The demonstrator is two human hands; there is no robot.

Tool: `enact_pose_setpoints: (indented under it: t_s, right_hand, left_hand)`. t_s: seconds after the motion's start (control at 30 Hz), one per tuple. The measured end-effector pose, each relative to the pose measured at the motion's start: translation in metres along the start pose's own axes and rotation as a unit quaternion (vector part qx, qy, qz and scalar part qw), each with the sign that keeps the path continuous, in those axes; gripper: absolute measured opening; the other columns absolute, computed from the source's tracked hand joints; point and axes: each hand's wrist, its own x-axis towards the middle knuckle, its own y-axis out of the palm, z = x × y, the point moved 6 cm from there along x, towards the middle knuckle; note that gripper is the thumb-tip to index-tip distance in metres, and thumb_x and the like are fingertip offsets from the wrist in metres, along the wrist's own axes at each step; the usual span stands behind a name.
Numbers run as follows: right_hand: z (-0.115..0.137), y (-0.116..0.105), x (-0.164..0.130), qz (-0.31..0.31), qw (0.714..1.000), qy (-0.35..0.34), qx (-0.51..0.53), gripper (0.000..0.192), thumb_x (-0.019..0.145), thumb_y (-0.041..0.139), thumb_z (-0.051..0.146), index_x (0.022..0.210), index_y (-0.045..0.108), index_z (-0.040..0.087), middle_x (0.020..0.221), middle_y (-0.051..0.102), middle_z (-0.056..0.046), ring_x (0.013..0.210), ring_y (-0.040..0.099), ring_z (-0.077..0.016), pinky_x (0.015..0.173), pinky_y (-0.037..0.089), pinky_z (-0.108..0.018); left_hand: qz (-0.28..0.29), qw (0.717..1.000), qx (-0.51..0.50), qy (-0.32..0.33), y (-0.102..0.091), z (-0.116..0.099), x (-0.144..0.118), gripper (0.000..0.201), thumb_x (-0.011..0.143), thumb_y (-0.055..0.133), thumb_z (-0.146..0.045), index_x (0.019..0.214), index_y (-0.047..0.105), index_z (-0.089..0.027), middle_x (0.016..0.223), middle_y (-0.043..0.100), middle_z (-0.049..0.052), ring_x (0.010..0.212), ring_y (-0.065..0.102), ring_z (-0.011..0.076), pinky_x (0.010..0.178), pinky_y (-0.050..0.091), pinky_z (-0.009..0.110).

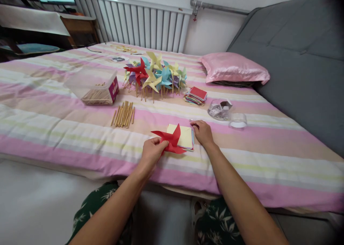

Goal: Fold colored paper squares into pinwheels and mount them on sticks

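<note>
Between the thumb and fingers of my left hand (154, 148) is a red paper pinwheel (172, 140) with folded blades and no stick visible. It overlaps the left part of a stack of square paper sheets (185, 134), pale yellow on top. To the right of that stack, my right hand (202, 132) rests on the bedspread, fingers curled together. Tiny shiny bits (191, 120) lie at its fingertips. Whatever those fingers pinch is too small to make out. Left of my hands lies a bundle of short wooden sticks (124, 114).
Finished pinwheels (156, 74) on sticks stand clustered behind. A clear plastic box (98, 90) of sticks is at left. A second paper stack (197, 94), a clear round container (219, 109), a tape roll (238, 121) and a pink pillow (233, 68) are at right.
</note>
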Motion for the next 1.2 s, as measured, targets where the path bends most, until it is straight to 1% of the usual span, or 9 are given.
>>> enact_pose_setpoints:
  t_s: [0.1,0.27,0.4,0.5,0.6,0.77,0.97,1.1,1.2]
  right_hand:
    - [0.002,-0.008,-0.007,-0.013,1.000,0.015,0.016,0.023,0.077,0.050,0.013,0.088,0.069,0.017,0.096,0.070,-0.009,0.092,0.062,-0.0214,0.087,0.046,-0.035]
    - [-0.004,-0.021,-0.018,-0.033,0.996,0.056,0.057,0.026,0.076,0.055,0.021,0.099,0.067,0.016,0.095,0.072,-0.009,0.082,0.067,-0.0190,0.080,0.050,-0.032]
    - [-0.016,-0.027,-0.023,-0.046,0.990,0.105,0.080,0.024,0.074,0.058,0.026,0.092,0.069,0.015,0.085,0.073,-0.008,0.076,0.068,-0.0202,0.074,0.052,-0.032]
    - [-0.026,-0.029,-0.026,-0.047,0.985,0.139,0.096,0.021,0.072,0.058,0.026,0.086,0.070,0.015,0.081,0.074,-0.008,0.071,0.069,-0.0195,0.070,0.054,-0.032]
    - [-0.035,-0.031,-0.029,-0.045,0.978,0.174,0.110,0.022,0.073,0.056,0.026,0.087,0.068,0.015,0.076,0.073,-0.007,0.067,0.069,-0.0184,0.067,0.055,-0.031]
    - [-0.036,-0.035,-0.034,-0.018,0.969,0.208,0.133,0.018,0.074,0.057,0.030,0.079,0.066,0.015,0.066,0.071,-0.006,0.059,0.069,-0.0172,0.058,0.055,-0.027]
    - [-0.031,-0.046,-0.043,0.007,0.968,0.208,0.139,0.020,0.076,0.049,0.017,0.084,0.066,0.013,0.074,0.073,-0.009,0.063,0.070,-0.0165,0.056,0.055,-0.025]
    - [-0.022,-0.052,-0.048,0.026,0.981,0.164,0.105,0.017,0.070,0.056,0.016,0.081,0.069,0.017,0.078,0.074,-0.006,0.071,0.070,-0.0187,0.066,0.055,-0.029]
    - [-0.013,-0.052,-0.049,0.038,0.989,0.126,0.073,0.024,0.070,0.058,0.016,0.090,0.070,0.020,0.084,0.074,-0.005,0.078,0.069,-0.0190,0.072,0.054,-0.031]
  left_hand:
    - [0.008,1.000,-0.008,0.002,-0.001,0.000,0.001,0.011,0.056,0.064,-0.024,0.052,0.058,-0.015,0.048,0.052,-0.003,0.046,0.044,0.0091,0.047,0.029,0.021]
    - [0.011,1.000,-0.012,0.002,-0.001,-0.002,-0.001,0.011,0.056,0.065,-0.024,0.052,0.059,-0.016,0.047,0.051,-0.002,0.050,0.049,0.0115,0.050,0.034,0.022]
    - [0.010,1.000,-0.014,0.003,-0.002,-0.003,-0.002,0.011,0.057,0.065,-0.023,0.051,0.059,-0.016,0.046,0.051,-0.003,0.050,0.049,0.0116,0.051,0.035,0.023]
    - [0.006,1.000,-0.009,0.010,-0.004,-0.003,-0.002,0.009,0.057,0.065,-0.023,0.054,0.062,-0.015,0.047,0.052,-0.002,0.049,0.048,0.0112,0.050,0.034,0.022]
    - [0.005,1.000,-0.008,0.018,-0.005,-0.003,-0.001,0.009,0.057,0.065,-0.024,0.055,0.063,-0.015,0.048,0.053,-0.002,0.048,0.048,0.0110,0.049,0.033,0.022]
    - [0.011,1.000,-0.006,0.011,-0.002,-0.004,-0.003,0.010,0.057,0.065,-0.024,0.054,0.062,-0.015,0.049,0.055,-0.001,0.050,0.049,0.0114,0.050,0.034,0.022]
    - [0.012,1.000,-0.016,0.004,0.000,-0.009,-0.007,0.010,0.057,0.067,-0.024,0.055,0.064,-0.014,0.054,0.061,0.002,0.051,0.051,0.0121,0.051,0.036,0.022]
    - [0.017,1.000,-0.014,0.005,0.000,-0.005,-0.005,0.011,0.057,0.067,-0.025,0.058,0.066,-0.014,0.052,0.060,0.000,0.053,0.054,0.0131,0.053,0.038,0.023]
    - [0.022,1.000,-0.014,0.010,0.000,-0.003,-0.003,0.011,0.058,0.068,-0.025,0.059,0.066,-0.014,0.053,0.060,0.000,0.054,0.054,0.0133,0.053,0.039,0.023]
